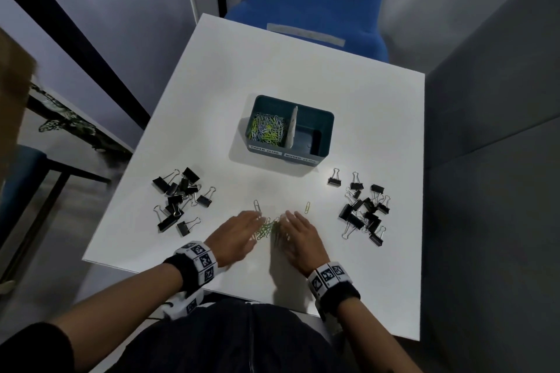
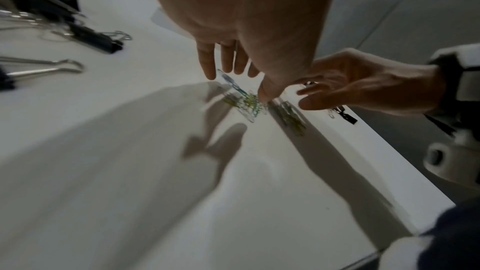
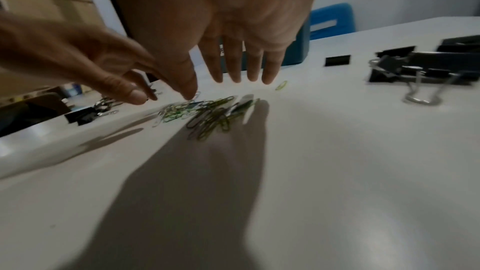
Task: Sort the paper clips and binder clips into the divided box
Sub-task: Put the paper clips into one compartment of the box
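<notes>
Both hands flat-fingered, corralling the last paper clips on the desk.
Head view: left hand [image 1: 239, 232] and right hand [image 1: 298, 233] flank a small clip pile [image 1: 266, 227]; the divided box [image 1: 325, 130] holds paper clips on its left side, and binder clips [image 1: 363, 210] wait unsorted. Wrist views: straight fingers hover just above the pile [image 2: 249, 103], gripping nothing.

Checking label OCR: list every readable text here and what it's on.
"PAPER CLIPS": left label on the divided box front, blurry.
"BINDER CLIPS": right label, blurry.
Wristband markers: patterns only, tiny digits unreadable.
Strip on the blue chair: unreadable.
</notes>
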Action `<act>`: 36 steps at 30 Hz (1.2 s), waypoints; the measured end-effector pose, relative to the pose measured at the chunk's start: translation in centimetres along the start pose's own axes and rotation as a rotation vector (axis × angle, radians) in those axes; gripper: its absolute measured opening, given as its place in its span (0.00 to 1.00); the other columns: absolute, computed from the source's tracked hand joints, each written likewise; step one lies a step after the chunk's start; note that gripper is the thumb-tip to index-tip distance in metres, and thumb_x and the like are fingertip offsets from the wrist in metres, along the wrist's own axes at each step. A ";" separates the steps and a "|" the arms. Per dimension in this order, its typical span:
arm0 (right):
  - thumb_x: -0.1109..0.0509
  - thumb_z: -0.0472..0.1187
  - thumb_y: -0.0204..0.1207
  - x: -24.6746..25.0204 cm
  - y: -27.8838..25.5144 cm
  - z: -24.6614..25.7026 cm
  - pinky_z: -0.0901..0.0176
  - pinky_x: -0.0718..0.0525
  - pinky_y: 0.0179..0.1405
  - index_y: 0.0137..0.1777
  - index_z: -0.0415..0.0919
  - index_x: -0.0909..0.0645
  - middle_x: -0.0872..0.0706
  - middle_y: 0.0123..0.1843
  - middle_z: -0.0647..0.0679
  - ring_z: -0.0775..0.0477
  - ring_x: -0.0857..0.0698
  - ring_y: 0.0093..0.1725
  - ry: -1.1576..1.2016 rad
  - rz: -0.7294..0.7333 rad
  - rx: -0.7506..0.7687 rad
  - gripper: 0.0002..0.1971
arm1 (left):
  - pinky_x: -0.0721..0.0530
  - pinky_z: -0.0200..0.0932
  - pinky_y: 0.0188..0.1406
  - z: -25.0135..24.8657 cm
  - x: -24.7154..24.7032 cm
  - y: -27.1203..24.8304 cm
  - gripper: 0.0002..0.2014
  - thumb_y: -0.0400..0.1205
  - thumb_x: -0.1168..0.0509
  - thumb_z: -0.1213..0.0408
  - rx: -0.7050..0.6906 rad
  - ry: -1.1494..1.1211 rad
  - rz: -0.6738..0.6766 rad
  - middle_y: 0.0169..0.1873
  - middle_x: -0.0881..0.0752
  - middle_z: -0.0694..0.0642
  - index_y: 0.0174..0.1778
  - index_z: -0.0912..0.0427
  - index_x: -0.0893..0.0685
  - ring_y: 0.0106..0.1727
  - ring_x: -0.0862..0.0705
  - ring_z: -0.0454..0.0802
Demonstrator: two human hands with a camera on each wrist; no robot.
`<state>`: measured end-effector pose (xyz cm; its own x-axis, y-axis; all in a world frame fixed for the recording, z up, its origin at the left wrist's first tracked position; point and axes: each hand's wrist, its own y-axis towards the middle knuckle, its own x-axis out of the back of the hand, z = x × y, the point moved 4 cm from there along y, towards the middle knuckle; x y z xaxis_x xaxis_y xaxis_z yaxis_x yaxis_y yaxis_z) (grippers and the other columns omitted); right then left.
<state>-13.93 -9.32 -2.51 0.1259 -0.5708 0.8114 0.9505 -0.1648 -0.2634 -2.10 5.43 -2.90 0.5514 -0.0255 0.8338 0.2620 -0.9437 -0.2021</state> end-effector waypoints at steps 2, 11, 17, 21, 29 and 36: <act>0.24 0.40 0.70 0.8 -0.8 -1.3 0.39 0.24 0.72 0.75 0.39 0.30 0.28 0.77 0.38 0.35 0.28 0.76 0.010 -0.113 -0.134 0.33 | 0.25 0.57 0.71 1.6 0.2 -0.5 0.33 0.81 0.34 0.57 0.121 0.017 -0.014 0.80 0.36 0.63 0.81 0.63 0.37 0.80 0.36 0.58; 0.42 0.58 0.82 -0.6 0.2 -2.2 0.45 0.51 0.84 0.85 0.41 0.55 0.59 0.86 0.44 0.44 0.58 0.85 -0.083 0.087 -0.195 0.40 | 0.47 0.52 0.83 0.3 -1.8 0.1 0.45 0.79 0.53 0.38 0.092 0.148 0.195 0.84 0.62 0.59 0.83 0.63 0.60 0.84 0.60 0.54; 0.41 0.54 0.79 -1.6 -1.5 0.1 0.45 0.34 0.79 0.81 0.39 0.36 0.34 0.82 0.41 0.41 0.40 0.83 0.068 0.044 -0.033 0.33 | 0.35 0.51 0.79 0.1 -1.2 -0.4 0.36 0.83 0.38 0.51 0.062 0.058 0.106 0.84 0.45 0.59 0.84 0.62 0.45 0.83 0.43 0.55; 0.27 0.40 0.73 -0.2 -2.8 -1.8 0.54 0.16 0.47 0.74 0.44 0.30 0.26 0.67 0.42 0.41 0.21 0.59 0.085 -0.080 -0.278 0.29 | 0.16 0.53 0.53 1.1 0.1 -1.1 0.37 0.80 0.31 0.57 0.245 0.034 0.033 0.71 0.29 0.64 0.80 0.66 0.40 0.67 0.27 0.61; 0.30 0.31 0.70 -1.4 -0.5 -0.3 0.49 0.17 0.49 0.68 0.46 0.24 0.21 0.53 0.44 0.38 0.16 0.50 0.169 -0.016 -0.320 0.25 | 0.21 0.52 0.48 0.1 -0.4 1.0 0.17 0.78 0.31 0.71 0.264 -0.116 0.000 0.53 0.21 0.61 0.62 0.63 0.22 0.54 0.20 0.62; 0.27 0.48 0.72 -0.3 -0.1 -0.6 0.48 0.17 0.48 0.72 0.48 0.30 0.28 0.63 0.46 0.44 0.23 0.58 0.136 -0.047 -0.352 0.29 | 0.19 0.52 0.51 0.2 0.3 1.9 0.33 0.76 0.28 0.55 0.275 -0.111 0.070 0.67 0.29 0.54 0.75 0.57 0.31 0.65 0.27 0.54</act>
<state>-14.25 -9.60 -3.05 0.0227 -0.6537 0.7564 0.7954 -0.4465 -0.4098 -1.32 3.73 -3.17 0.6549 -0.0372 0.7548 0.4163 -0.8158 -0.4015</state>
